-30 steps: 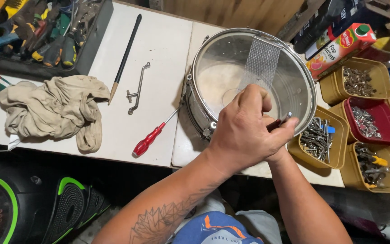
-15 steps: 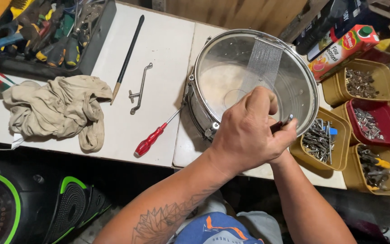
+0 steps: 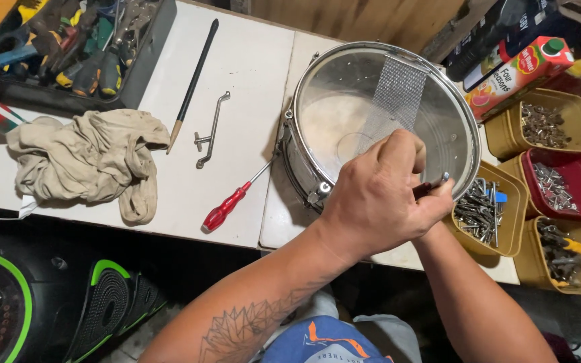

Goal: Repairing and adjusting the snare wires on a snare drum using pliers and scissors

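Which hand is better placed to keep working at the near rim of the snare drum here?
Probably the left hand: it lies over the near rim of the snare drum, beside the snare wires. The right hand is mostly hidden beneath it, so its grip cannot be judged.

a white tabletop [image 3: 250,74] is seen, made of 2 panels joined by a seam. wooden boards [image 3: 371,17] are set behind it. dark floor [image 3: 169,269] is shown below its front edge.
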